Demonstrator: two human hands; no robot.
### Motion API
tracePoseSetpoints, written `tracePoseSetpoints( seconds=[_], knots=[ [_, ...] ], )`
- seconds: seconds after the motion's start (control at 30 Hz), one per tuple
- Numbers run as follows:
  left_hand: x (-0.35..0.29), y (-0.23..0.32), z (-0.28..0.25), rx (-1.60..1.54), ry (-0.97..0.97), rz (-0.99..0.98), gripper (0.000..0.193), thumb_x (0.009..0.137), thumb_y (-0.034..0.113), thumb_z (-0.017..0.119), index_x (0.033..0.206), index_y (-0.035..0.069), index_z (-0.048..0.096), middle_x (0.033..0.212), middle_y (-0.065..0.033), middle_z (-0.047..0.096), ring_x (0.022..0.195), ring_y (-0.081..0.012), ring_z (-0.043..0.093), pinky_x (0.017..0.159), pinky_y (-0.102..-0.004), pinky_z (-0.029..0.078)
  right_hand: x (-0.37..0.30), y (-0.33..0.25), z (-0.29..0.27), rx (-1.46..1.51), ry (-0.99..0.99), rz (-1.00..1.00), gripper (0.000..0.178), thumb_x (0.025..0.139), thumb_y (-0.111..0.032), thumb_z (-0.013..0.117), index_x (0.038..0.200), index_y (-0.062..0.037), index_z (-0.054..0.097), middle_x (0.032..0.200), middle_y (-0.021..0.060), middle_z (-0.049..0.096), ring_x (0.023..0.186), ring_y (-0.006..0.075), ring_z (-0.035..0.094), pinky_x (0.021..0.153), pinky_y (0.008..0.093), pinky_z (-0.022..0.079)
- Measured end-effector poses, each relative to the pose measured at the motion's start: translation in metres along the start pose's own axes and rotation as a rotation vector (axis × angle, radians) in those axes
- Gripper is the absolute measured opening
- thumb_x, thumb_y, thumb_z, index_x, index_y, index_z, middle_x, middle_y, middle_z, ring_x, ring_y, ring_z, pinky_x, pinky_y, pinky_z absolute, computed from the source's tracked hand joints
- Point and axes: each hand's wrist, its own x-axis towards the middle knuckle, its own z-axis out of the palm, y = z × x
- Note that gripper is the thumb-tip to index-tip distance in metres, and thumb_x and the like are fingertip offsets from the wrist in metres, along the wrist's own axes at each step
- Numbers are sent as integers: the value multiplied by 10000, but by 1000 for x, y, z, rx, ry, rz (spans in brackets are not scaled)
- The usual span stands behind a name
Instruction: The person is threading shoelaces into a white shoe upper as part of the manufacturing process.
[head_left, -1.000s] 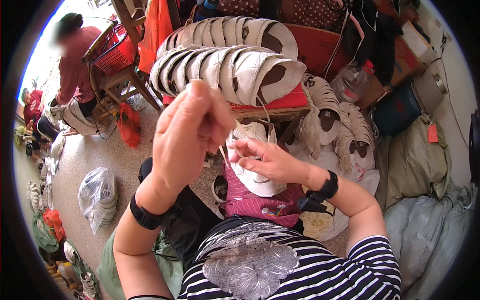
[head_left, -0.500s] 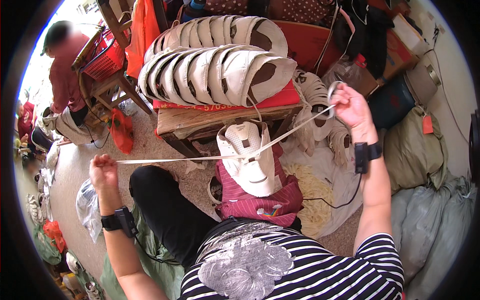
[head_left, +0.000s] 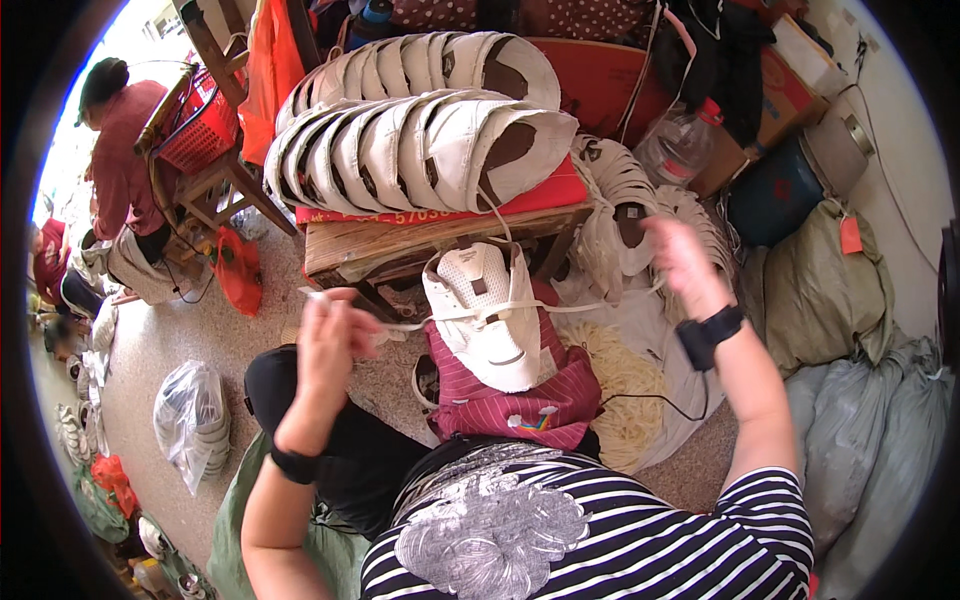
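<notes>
A white shoe upper (head_left: 479, 350), its toe toward me, rests on a maroon striped cloth (head_left: 478, 415) over my lap. A white shoelace (head_left: 570, 307) crosses it near its eyelets and runs out to both sides. My left hand (head_left: 330, 342), left of the upper, is closed around one end, and a short tail sticks out beyond the fingers. My right hand (head_left: 688, 265), smeared by motion, is at the other end above the pile at the right; its fingers look pinched on the lace. Neither hand touches the upper.
Nested white shoe uppers (head_left: 400, 160) lie in two rows on a wooden stool (head_left: 400, 245) ahead. More uppers (head_left: 625, 190) and a heap of pale laces (head_left: 620, 380) are at the right. Full sacks (head_left: 850, 450) line the right wall. Another person (head_left: 130, 150) sits far left.
Both hands have come in from their wide spread: the left moved right toward the upper, the right came slightly lower. The lace went from taut and raised to slacker across the upper.
</notes>
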Motion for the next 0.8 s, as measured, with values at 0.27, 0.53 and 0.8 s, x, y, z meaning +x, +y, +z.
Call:
tracePoseSetpoints(
  seconds=[0.27,0.53,0.8],
  knots=[
    [-4,-33,77,178,-335,-43,299,1055,245,367,955,24,542,719,-51,592,524,-84,498,496,-233,417,-76,46,145,-336,-458,-153,192,990,-211,525,958,-43,615,734,-17,599,625,37,519,560,209,441],
    [-10,-34,80,201,-377,-23,384,1036,319,427,872,29,618,532,43,473,452,-29,392,446,-191,292,-77,61,149,-370,-453,-268,210,942,-201,611,877,-6,654,734,-19,620,703,42,523,634,244,459],
    [-15,-13,81,40,-395,-278,355,975,262,483,764,26,643,531,-6,523,439,-69,417,445,-228,314,-72,44,149,-626,-422,-324,172,863,-146,616,761,-8,617,695,-16,594,666,57,503,604,258,438]
  ],
)
